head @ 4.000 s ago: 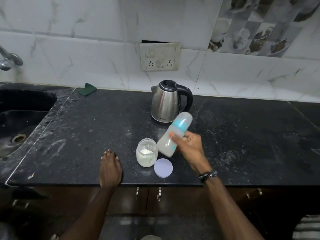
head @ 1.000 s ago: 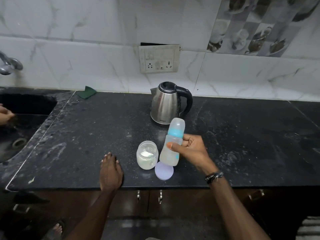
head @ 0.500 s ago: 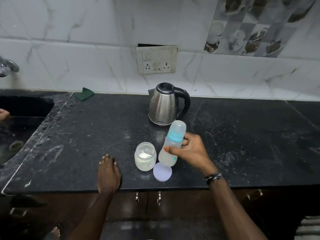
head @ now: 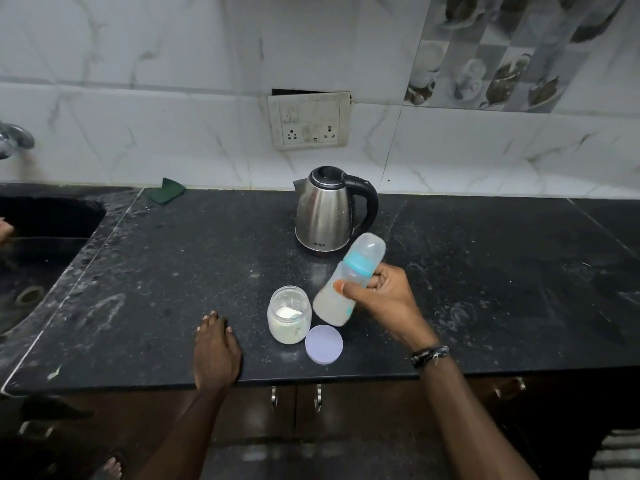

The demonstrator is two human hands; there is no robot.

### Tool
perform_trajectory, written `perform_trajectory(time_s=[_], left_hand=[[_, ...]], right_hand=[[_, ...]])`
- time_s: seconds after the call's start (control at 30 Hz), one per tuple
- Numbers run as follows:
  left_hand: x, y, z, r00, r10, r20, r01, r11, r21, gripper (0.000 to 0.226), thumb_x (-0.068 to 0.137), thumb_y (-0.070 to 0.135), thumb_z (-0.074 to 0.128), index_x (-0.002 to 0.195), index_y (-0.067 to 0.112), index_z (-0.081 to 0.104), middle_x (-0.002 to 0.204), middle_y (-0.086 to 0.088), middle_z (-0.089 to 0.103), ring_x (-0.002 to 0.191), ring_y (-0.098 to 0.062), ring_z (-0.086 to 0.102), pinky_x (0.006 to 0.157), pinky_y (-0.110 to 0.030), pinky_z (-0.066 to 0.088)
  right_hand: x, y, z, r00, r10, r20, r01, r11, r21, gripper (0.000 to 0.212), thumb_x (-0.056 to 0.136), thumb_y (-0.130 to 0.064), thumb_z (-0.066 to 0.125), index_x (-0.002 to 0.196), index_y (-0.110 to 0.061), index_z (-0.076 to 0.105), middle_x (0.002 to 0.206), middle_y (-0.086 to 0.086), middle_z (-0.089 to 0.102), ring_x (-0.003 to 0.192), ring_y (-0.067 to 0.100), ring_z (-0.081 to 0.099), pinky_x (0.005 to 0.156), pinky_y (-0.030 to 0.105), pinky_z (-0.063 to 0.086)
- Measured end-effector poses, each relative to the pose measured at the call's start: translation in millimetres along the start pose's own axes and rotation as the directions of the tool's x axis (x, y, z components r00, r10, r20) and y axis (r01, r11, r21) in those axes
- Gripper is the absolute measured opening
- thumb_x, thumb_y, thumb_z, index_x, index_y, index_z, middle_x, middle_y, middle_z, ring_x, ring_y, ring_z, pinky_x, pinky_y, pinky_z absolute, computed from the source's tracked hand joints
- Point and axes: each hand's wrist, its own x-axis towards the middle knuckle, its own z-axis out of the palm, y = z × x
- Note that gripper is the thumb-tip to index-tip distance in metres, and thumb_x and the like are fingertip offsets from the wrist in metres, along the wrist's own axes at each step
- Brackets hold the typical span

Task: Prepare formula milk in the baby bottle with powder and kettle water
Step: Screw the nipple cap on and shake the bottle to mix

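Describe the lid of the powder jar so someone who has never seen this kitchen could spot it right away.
Start at the steel kettle at the back of the black counter and come straight toward the front edge. There an open powder jar stands, and the lid lies flat just right of it, below the tilted baby bottle. It is the only flat, pale lilac disc there.

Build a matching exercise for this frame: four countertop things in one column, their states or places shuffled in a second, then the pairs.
Things:
1. clear baby bottle with the blue collar
2. steel electric kettle with the black handle
3. small clear powder jar
4. round pale lilac lid

States:
A. lying flat near the counter's front edge
B. standing open, white powder inside
C. tilted, gripped by the right hand
D. upright at the back, below the wall socket

Pairs: 1-C, 2-D, 3-B, 4-A
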Motion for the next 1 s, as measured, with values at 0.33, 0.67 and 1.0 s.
perform_trajectory(time_s=[0.33, 0.67, 1.0], left_hand=[[-3.0, -1.5, 2.9, 1.0, -0.002, -0.013, 0.002, 1.0, -0.008, 0.031, 0.098, 0.007, 0.051, 0.125, -0.008, 0.059, 0.139, -0.029, 0.052, 0.132, -0.044, 0.047, 0.114, -0.054, 0.035], [-0.1, -1.0, 1.6, 0.999, 0.016, -0.032, -0.016, 1.0, -0.006, 0.029, 0.099, 0.007, 0.05, 0.122, -0.007, 0.06, 0.138, -0.029, 0.053, 0.131, -0.044, 0.048, 0.114, -0.053, 0.035], [-2.8, 0.1, 1.9, 1.0, 0.011, -0.027, -0.011, 1.0, -0.003, 0.029, 0.098, 0.007, 0.051, 0.122, -0.006, 0.06, 0.138, -0.028, 0.054, 0.132, -0.042, 0.048, 0.114, -0.052, 0.035]], right_hand=[[0.0, -2.3, -0.4, 0.998, 0.018, -0.066, -0.025, 0.994, -0.103, 0.055, 0.06, -0.036, 0.089, 0.106, -0.017, 0.067, 0.094, -0.005, 0.076, 0.084, 0.007, 0.073, 0.078, 0.034, 0.061], [-2.7, -0.1, 2.7, 0.999, -0.015, -0.042, 0.011, 0.997, -0.08, 0.043, 0.068, -0.014, 0.089, 0.106, -0.009, 0.069, 0.092, -0.003, 0.078, 0.084, 0.01, 0.075, 0.083, 0.038, 0.061], [-0.9, 1.5, -0.5, 0.999, 0.027, -0.021, -0.028, 0.998, -0.064, 0.045, 0.064, -0.025, 0.091, 0.103, -0.015, 0.07, 0.092, -0.005, 0.078, 0.083, 0.007, 0.075, 0.078, 0.032, 0.061]])
